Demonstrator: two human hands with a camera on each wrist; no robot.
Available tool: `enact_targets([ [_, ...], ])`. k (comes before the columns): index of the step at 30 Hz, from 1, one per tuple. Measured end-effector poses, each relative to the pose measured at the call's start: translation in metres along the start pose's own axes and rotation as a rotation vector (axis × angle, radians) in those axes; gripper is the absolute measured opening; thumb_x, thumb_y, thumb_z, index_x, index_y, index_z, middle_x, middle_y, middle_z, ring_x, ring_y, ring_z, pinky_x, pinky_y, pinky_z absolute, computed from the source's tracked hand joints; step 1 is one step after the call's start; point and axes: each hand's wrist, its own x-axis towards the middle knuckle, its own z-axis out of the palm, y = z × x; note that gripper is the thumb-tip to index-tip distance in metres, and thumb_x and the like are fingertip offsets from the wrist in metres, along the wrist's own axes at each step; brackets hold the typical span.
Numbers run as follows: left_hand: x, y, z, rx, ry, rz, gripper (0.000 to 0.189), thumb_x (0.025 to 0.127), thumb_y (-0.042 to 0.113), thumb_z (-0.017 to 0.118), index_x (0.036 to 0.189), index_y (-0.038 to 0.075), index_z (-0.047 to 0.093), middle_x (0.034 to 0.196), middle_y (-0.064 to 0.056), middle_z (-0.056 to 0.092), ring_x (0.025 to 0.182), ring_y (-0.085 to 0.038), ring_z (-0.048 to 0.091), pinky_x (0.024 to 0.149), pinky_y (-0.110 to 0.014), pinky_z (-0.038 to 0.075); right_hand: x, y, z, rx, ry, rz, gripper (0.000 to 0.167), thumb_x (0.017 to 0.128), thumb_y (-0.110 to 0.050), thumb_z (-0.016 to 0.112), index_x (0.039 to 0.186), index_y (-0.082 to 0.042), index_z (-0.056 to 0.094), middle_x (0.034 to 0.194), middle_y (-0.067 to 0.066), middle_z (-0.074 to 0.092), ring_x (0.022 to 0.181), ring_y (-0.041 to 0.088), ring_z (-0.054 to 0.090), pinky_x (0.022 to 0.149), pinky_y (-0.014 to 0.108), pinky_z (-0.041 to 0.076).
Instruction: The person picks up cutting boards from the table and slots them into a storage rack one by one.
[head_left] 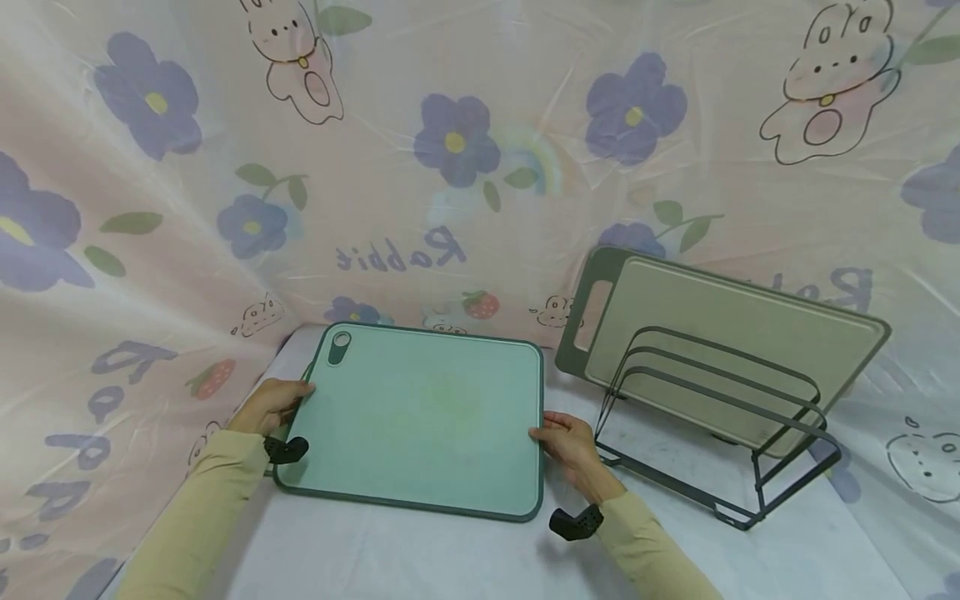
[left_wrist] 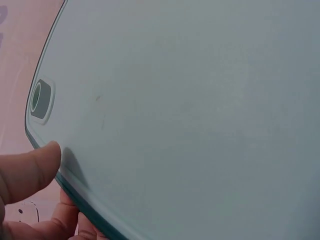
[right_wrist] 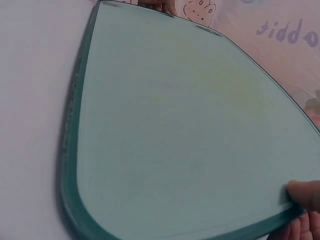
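A light green cutting board [head_left: 420, 425] with a dark green rim lies face up before me, its near edge low over the white table. A slot with a round hole [head_left: 341, 340] marks its far left corner. My left hand [head_left: 270, 406] grips the left edge, thumb [left_wrist: 35, 167] on the top face and the other fingers curled beneath the rim. At the right edge my right hand [head_left: 570, 446] pinches the rim, with its thumb [right_wrist: 304, 194] on top and fingertips under it. The underside of the board is hidden.
To the right stands a black wire rack [head_left: 667, 477]. Leaning in it is a second cutting board [head_left: 735, 333], beige with a dark green border and a handle slot. Patterned cloth [head_left: 525, 100] hangs behind and along the left side of the white tabletop [head_left: 390, 550].
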Motion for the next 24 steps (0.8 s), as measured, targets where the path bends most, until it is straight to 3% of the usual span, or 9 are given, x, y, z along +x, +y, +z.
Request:
enact_targets([
  [5,-0.005,0.005,-0.001,-0.008,-0.005,0.014,0.05,0.099,0.014,0.055,0.133,-0.018,0.037,0.105,-0.01,0.05,0.087,-0.016,0.05,0.077,-0.032,0.045,-0.001,-0.004,-0.003,0.021,0.015,0.001,0.043,0.081,0.002,0.076,0.119,0.011,0.056,0.094,0.011,0.067,0.079,0.015,0.064,0.073,0.03,0.053],
  [13,-0.009,0.008,0.0,0.013,-0.024,0.046,0.06,0.1,0.019,0.055,0.137,-0.021,0.03,0.114,-0.017,0.048,0.092,-0.02,0.051,0.081,-0.036,0.044,-0.003,-0.004,-0.007,0.017,0.038,0.02,0.046,0.082,-0.01,0.079,0.12,0.007,0.06,0.093,0.007,0.068,0.08,0.016,0.062,0.072,0.029,0.052],
  [18,-0.015,0.01,0.004,0.018,-0.048,0.063,0.059,0.101,0.019,0.054,0.139,-0.019,0.03,0.095,-0.005,0.056,0.082,-0.015,0.053,0.076,-0.033,0.045,-0.005,-0.007,-0.007,0.018,0.052,0.032,0.044,0.081,-0.014,0.08,0.116,0.005,0.063,0.091,0.005,0.068,0.08,0.015,0.061,0.073,0.03,0.05],
  [24,-0.016,0.016,0.005,0.059,-0.02,0.076,0.065,0.102,0.027,0.052,0.145,-0.014,0.024,0.115,-0.014,0.05,0.098,-0.021,0.048,0.083,-0.036,0.042,-0.011,-0.018,-0.007,0.026,0.053,0.017,0.044,0.081,-0.02,0.081,0.113,0.005,0.062,0.086,0.004,0.066,0.078,0.015,0.059,0.073,0.03,0.05],
])
